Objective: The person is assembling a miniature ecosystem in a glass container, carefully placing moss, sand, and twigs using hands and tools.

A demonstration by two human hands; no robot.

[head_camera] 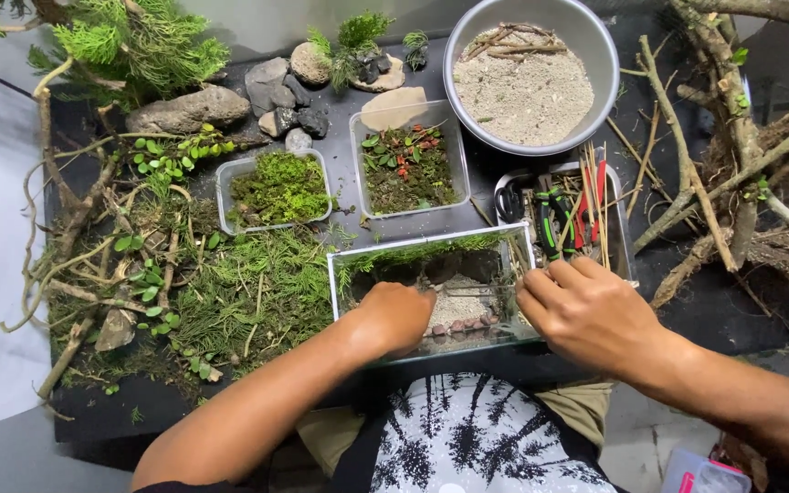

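A dark tabletop (340, 178) fills the view, crowded with greenery, grey stones (278, 91) and bare brown branches (714, 173), with pale floor showing at the left edge. A round grey metal bowl of sand and twigs (530, 82) stands at the back, and two clear plastic tubs sit in front of it: one of bright green moss (278, 189), one of soil with small red and green plants (406, 169). Nearest the person stands a clear rectangular glass tank (431, 292) holding pale sand and small pebbles. The left hand (397, 315) is down inside the tank, fingers curled into a loose fist on the sand. The right hand (586, 310) rests at the tank's right edge, fingers together; whether it grips anything I cannot tell. Just behind it lies a tray of green- and red-handled tools (566, 215).
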